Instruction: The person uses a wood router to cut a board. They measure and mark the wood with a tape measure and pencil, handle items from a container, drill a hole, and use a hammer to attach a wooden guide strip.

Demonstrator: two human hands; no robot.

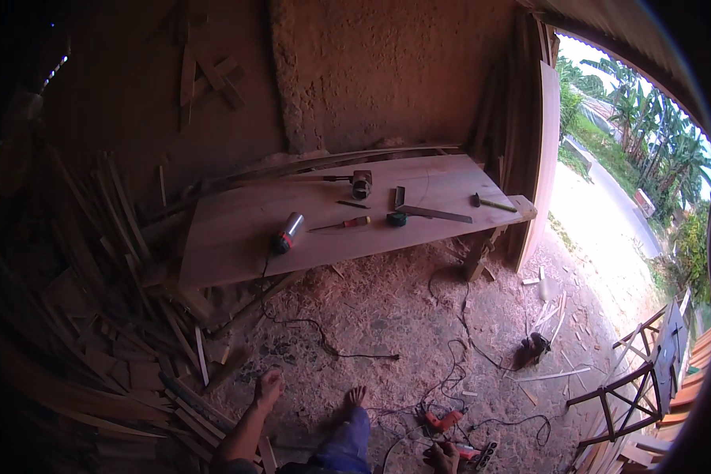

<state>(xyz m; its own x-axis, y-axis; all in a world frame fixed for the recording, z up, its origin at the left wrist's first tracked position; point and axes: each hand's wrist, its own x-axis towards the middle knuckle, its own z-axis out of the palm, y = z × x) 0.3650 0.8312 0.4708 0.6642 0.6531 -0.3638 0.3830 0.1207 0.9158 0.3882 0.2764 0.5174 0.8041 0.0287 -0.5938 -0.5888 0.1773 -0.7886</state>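
Observation:
My left hand (268,388) hangs over the littered floor beside a pile of timber, its fingers loosely bent with nothing seen in them. At the lower edge, my right hand (442,456) is partly cut off, its fingers apart. It is nearest a red-and-white power tool (468,453) and a socket strip (488,453); whether it touches them I cannot tell. Just beyond lies a red drill (444,420) with its cord. A wide wooden board (245,213) bears a silver-and-red trim router (289,233), a screwdriver (346,224), a tape measure (396,219), a square (438,214) and a hammer (494,202).
Another red power tool (361,185) stands toward the board's back. Cords and shavings cover the floor, with a dark corded tool (532,349) at right. Timber offcuts (126,371) crowd the left. A dark-framed chair (640,391) lies at lower right, below the bright open side.

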